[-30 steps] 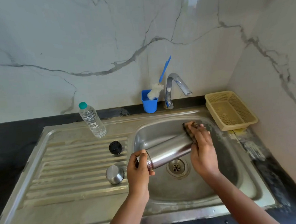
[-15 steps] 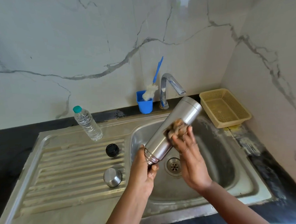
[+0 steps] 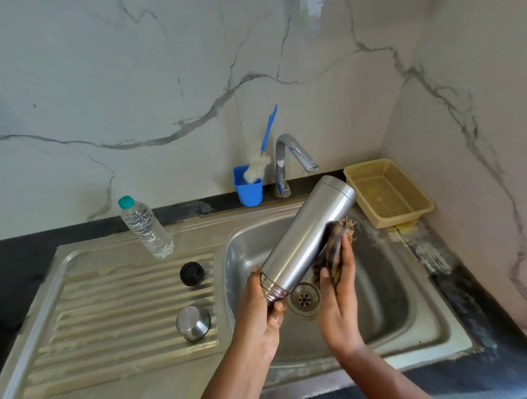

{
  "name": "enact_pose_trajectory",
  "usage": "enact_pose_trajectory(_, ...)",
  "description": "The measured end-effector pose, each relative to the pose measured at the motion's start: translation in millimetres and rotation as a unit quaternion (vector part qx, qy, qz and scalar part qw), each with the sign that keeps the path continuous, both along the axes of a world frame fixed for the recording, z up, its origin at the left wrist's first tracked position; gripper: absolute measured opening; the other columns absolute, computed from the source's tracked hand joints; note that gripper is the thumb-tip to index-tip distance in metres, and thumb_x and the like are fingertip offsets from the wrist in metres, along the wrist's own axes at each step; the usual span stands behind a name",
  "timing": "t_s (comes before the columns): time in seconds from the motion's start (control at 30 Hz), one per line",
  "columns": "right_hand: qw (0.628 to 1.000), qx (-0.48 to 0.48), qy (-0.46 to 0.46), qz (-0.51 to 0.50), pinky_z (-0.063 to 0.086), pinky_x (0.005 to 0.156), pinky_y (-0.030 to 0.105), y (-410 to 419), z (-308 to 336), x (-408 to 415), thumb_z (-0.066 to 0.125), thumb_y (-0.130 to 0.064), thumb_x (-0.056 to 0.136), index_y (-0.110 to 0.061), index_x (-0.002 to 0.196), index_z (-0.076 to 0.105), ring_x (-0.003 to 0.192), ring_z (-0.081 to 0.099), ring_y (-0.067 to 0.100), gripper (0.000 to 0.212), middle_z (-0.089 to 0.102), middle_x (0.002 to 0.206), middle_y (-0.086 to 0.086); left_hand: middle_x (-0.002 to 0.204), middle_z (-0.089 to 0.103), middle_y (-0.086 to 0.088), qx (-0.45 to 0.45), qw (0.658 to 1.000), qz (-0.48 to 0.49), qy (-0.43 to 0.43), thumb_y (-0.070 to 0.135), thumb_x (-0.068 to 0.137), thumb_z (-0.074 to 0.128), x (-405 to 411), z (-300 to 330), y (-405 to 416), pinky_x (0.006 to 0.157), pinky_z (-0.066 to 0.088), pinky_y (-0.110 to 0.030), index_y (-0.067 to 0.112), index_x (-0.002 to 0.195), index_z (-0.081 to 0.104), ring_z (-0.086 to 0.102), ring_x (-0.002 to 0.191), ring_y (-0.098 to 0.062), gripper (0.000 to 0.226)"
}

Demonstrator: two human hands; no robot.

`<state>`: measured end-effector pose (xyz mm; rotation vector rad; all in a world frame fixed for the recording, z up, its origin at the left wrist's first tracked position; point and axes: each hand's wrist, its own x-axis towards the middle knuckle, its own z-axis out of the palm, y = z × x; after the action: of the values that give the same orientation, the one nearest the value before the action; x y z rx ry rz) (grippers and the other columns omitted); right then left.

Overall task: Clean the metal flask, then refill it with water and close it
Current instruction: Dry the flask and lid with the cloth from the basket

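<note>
Over the sink basin I hold the metal flask tilted, its open threaded mouth toward me and its base up near the tap. My left hand grips the flask at the mouth end. Pressed against the flask's right side is a dark scrub pad, held in my right hand. On the ribbed draining board lie the black inner stopper and the steel cap. A plastic water bottle with a green cap stands at the back left of the board.
A chrome tap rises behind the basin. Beside it a blue cup holds a blue-handled bottle brush. A yellow mesh basket sits at the back right on the dark counter. Marble walls close the back and right.
The flask's base has swung up from lying low across the basin to pointing at the tap. My right hand slid the scrub pad from the base end to the flask's right side.
</note>
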<state>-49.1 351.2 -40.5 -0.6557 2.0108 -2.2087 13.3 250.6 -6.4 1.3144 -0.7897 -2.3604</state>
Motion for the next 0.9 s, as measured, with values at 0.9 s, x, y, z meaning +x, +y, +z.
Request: enact_pose_trajectory(0.9,0.825,-0.066,-0.375,0.418,0.050,0.094,0.055,31,18,-75,0.085,-0.011,0.062,-0.020,0.145,0.042,0.122,0.050,0.045,0.094,0.043,0.148,0.020,0.108,0.059,-0.007,-0.427,0.869,-0.244,-0.053,0.043,0.101,0.047,-41,30,-100,0.056,0.053,-0.025,0.030,0.117,0.061,0.058,0.080,-0.019,0.025)
